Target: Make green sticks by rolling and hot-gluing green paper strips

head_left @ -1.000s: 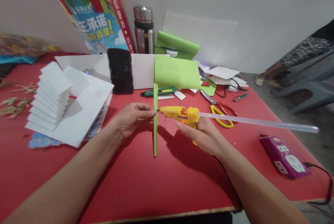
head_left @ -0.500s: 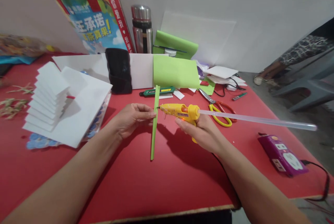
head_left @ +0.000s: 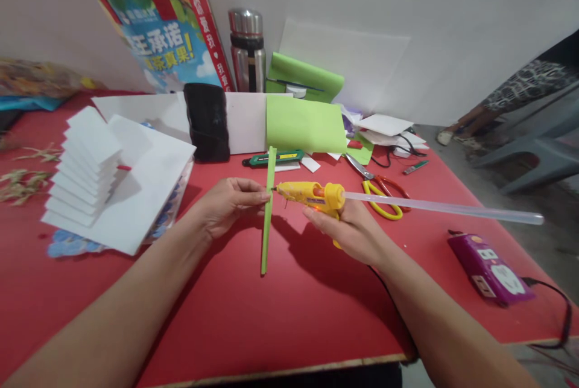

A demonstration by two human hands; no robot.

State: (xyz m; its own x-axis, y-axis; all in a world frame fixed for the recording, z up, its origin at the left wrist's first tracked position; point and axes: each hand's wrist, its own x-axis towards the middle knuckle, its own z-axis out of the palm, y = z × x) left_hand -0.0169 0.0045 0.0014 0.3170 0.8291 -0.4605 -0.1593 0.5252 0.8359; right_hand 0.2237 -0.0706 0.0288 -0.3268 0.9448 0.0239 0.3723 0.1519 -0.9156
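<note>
Between the thumb and fingers of my left hand (head_left: 235, 204) is a narrow folded strip of green paper (head_left: 266, 231), held roughly upright in the view above the red table (head_left: 253, 321). My right hand (head_left: 353, 225) is wrapped round the handle of a yellow hot glue gun (head_left: 307, 192), whose small light glows. Its nozzle points left and meets the strip's edge close to my left fingertips; whether glue is coming out I cannot tell. A long clear glue stick (head_left: 443, 206) juts from the gun's back.
Behind my hands lie a green utility knife (head_left: 275, 159), scissors (head_left: 380, 192) and a green paper sheet (head_left: 305, 124). A black phone (head_left: 207, 122) leans near a steel flask (head_left: 247, 50). Folded white paper (head_left: 85, 165) sits left, a purple power strip (head_left: 491, 270) right. A person's legs (head_left: 497, 98) show beyond.
The glue stick's far end has shifted slightly left, toward the gun. Both hands keep almost the same place, with the nozzle still at the strip.
</note>
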